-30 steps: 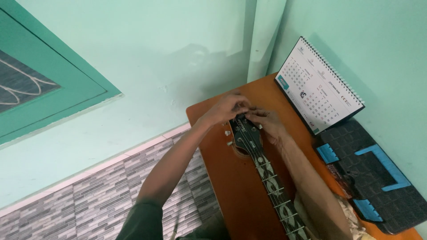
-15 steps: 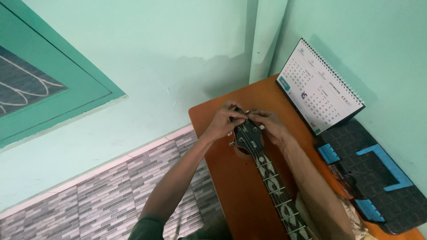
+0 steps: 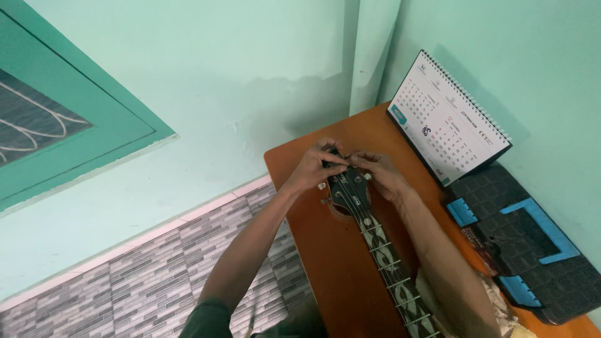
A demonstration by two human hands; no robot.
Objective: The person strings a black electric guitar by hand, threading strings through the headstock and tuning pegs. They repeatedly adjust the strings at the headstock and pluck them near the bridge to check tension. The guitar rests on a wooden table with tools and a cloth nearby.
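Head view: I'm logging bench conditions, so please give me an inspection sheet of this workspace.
Surface: orange-brown wooden table, set in a corner against the wall.
Job's things: guitar headstock with tuning pegs, and neck with inlaid fretboard, lying on the table.
Clutter: standing desk calendar; black textured case with blue trim.
Hands: left hand and right hand both at the top of the headstock, fingers on it.
Cables: nothing seen, only the guitar strings.
Surroundings: pale green wall, green framed panel, grey tiled band.
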